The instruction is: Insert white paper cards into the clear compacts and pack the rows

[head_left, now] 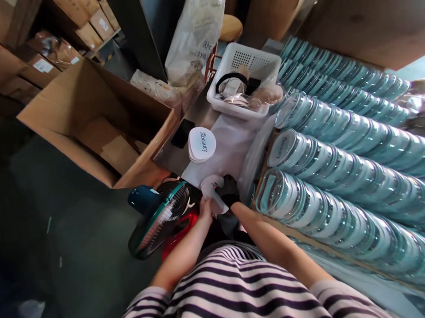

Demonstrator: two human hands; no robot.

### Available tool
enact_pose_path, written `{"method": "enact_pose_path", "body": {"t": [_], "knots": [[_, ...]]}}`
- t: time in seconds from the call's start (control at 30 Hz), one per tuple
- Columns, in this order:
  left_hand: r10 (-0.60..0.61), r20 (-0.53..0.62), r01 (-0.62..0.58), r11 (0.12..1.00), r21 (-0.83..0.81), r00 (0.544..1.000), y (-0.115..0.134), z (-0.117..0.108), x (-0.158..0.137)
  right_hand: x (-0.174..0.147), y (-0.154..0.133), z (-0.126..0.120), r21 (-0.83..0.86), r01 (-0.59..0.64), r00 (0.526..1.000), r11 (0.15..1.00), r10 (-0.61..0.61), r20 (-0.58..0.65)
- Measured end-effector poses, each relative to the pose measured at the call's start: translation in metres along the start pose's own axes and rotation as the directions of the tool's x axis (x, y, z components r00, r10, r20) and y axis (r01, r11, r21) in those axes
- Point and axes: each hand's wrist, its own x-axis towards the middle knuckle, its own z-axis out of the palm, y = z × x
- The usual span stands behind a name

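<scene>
My left hand (206,207) is bare and closed on the lower left edge of a white printed card (214,185), just in front of my body. My right hand (230,190), in a black glove, grips the same card at its right side and covers part of the print. The card's full outline is hidden by my hands. Beyond it, a small stack of round white cards (202,144) printed "beauty" lies on the table, the top one face up. A white sheet (229,144) covers part of the table beside that stack.
A white plastic basket (269,63) with bagged items stands at the table's far end. Rows of clear round packages (342,180) fill the right side. To the left are an open cardboard box (53,108) and a fan (158,218).
</scene>
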Motion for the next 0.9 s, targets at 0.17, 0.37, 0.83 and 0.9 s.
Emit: {"method": "enact_pose_path", "body": {"t": [0.17,0.37,0.83,0.9], "knots": [[0.067,0.052,-0.061,0.992,-0.111,0.996,0.019,0.002,-0.007,-0.016,0.017,0.013,0.119,-0.193,0.979,0.974,0.199,-0.045],[0.286,-0.011,-0.286,0.953,-0.103,0.958,0.049,0.011,0.005,-0.032,0.017,0.003,0.172,-0.018,0.993,0.985,0.039,-0.116],[0.597,0.095,-0.6,0.762,0.243,0.797,0.043,0.016,0.014,-0.026,0.031,0.026,0.126,-0.1,0.972,0.987,0.124,-0.2],[0.636,0.097,-0.636,0.728,0.255,0.766,0.04,0.014,0.013,-0.028,0.031,0.028,0.086,-0.105,0.982,0.991,0.116,-0.147]]}}
